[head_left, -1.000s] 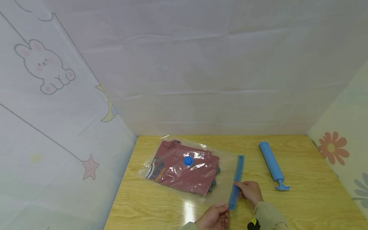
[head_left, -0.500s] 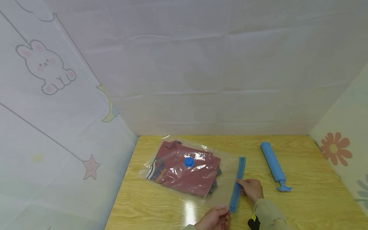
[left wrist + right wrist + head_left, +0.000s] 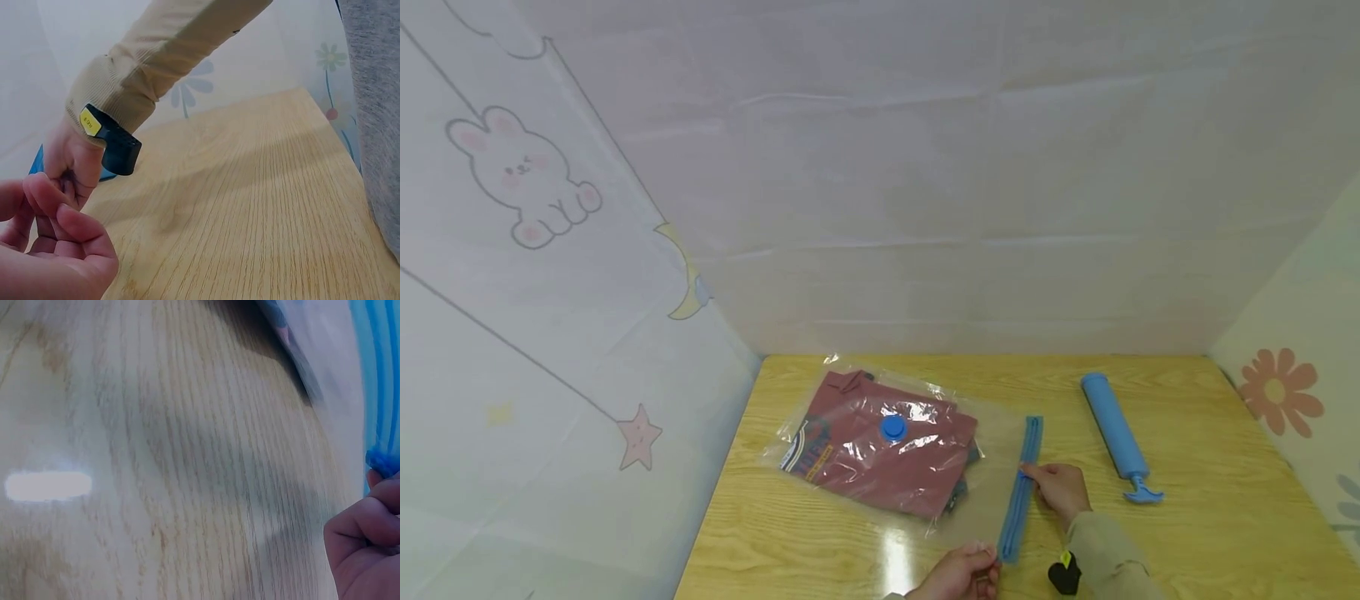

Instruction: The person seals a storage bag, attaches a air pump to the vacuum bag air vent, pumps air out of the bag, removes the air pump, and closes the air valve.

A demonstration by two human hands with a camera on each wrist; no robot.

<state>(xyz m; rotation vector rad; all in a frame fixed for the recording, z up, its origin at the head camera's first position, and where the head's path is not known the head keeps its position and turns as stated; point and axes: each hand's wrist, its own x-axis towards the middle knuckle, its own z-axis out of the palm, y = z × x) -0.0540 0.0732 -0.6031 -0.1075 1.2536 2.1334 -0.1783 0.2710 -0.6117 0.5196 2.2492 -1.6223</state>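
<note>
A clear vacuum storage bag point(image 3: 992, 433) lies on the table with a folded dark red garment point(image 3: 880, 454) inside. A round blue valve point(image 3: 893, 427) sits on its upper face. Along the bag's right end runs a blue zip strip point(image 3: 1013, 525). My left hand point(image 3: 953, 575) pinches the near corner of the bag at the strip's lower end. My right hand point(image 3: 1062, 490) pinches a blue zip slider point(image 3: 380, 461) partway along the strip, thumb and finger together. In the left wrist view, the fingers of my left hand point(image 3: 62, 244) are curled in front of the right hand.
A blue hand pump point(image 3: 1114, 429) with a T-shaped handle lies right of the bag. Printed white sheets point(image 3: 880, 208) stand behind and at both sides of the wooden table point(image 3: 1210, 500). A black wrist device point(image 3: 1064, 575) is by the right sleeve.
My right hand has slid a little along the zip strip toward its far end. The strip has shifted slightly toward me, while the left hand keeps its hold on the near corner.
</note>
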